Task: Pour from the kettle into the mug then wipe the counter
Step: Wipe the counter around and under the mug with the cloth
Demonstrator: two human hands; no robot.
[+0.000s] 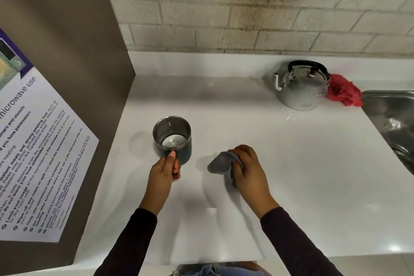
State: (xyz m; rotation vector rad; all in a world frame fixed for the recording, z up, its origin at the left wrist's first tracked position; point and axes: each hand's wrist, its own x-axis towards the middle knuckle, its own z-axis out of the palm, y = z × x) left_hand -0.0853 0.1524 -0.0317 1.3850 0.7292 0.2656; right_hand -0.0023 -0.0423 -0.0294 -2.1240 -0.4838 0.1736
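Observation:
A dark metal mug [172,134] with a shiny inside stands upright on the white counter [280,163], left of centre. My left hand [165,169] grips its handle on the near side, thumb up against the wall. My right hand [247,168] is closed on a grey cloth [220,163] that is pressed on the counter just right of the mug. A silver kettle [301,87] with a black handle stands at the back right, spout pointing left, well away from both hands.
A crumpled red cloth [343,93] lies right behind the kettle. A steel sink [394,123] drops in at the right edge. A brown side panel [67,51] with a microwave-use notice [38,152] walls off the left. Brick wall at the back.

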